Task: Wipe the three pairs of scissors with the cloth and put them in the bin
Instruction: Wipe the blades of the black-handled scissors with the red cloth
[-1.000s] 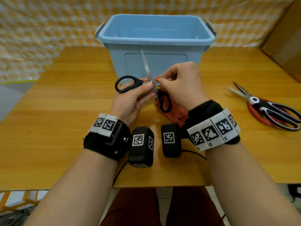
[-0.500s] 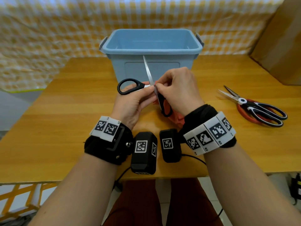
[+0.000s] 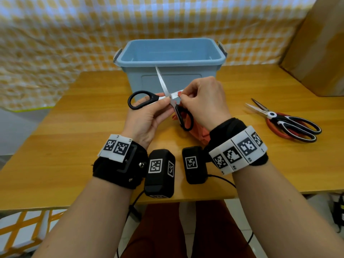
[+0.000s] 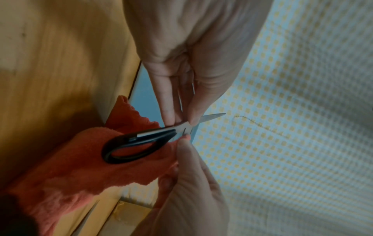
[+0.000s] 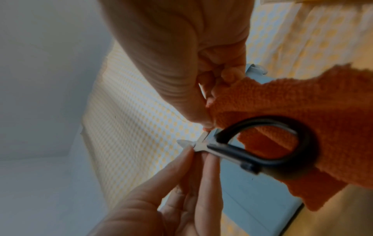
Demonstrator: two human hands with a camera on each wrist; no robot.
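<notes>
The bin (image 3: pixel 170 53) stands open-topped. Just in front of it both hands (image 3: pixel 202 101) and the spread black scissors (image 3: pixel 163 84) block the approach. Right of it, two more scissors (image 3: pixel 290 123) lie on the table (image 3: pixel 65 146); bare wood to its left.

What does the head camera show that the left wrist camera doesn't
Only the head view shows the whole blue bin, the two other pairs of scissors lying stacked on the table to the right, and both wrist bands. Only the left wrist view shows the orange cloth spread wide under the lower handle loop. Both show the left hand pinching the opened black-handled scissors near the pivot, and the right hand pinching cloth onto a blade.
</notes>
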